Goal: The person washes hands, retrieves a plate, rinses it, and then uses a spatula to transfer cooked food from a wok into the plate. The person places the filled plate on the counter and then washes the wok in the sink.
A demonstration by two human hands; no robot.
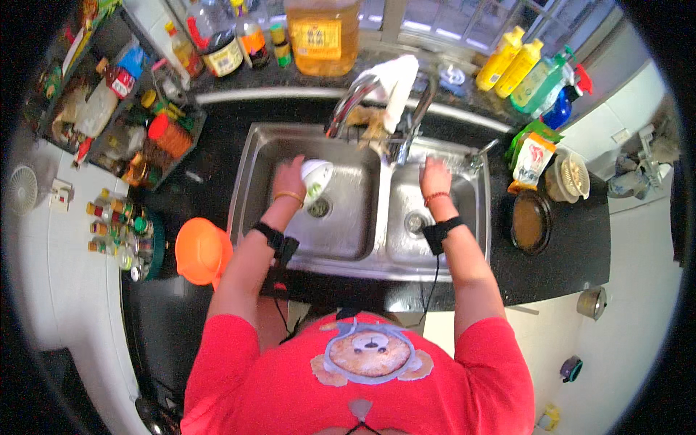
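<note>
My left hand (290,178) grips a white bowl (317,178) with a green mark, tilted on its side over the large basin (348,228) of a stainless steel double sink. Below the bowl the drain of that basin shows. My right hand (436,178) is over the small basin (399,201), above and right of its drain; nothing can be made out in it, and its fingers are too blurred to tell their pose. Between and behind the hands stands the faucet (421,117), with a white cloth (401,89) hanging beside it.
An orange plastic dipper (202,251) stands left of the sink. Bottles and a large oil jug (324,41) line the back ledge, with yellow detergent bottles (500,58) at the right. A brown-topped round dish (530,222) and a strainer basket (568,176) lie right of the sink.
</note>
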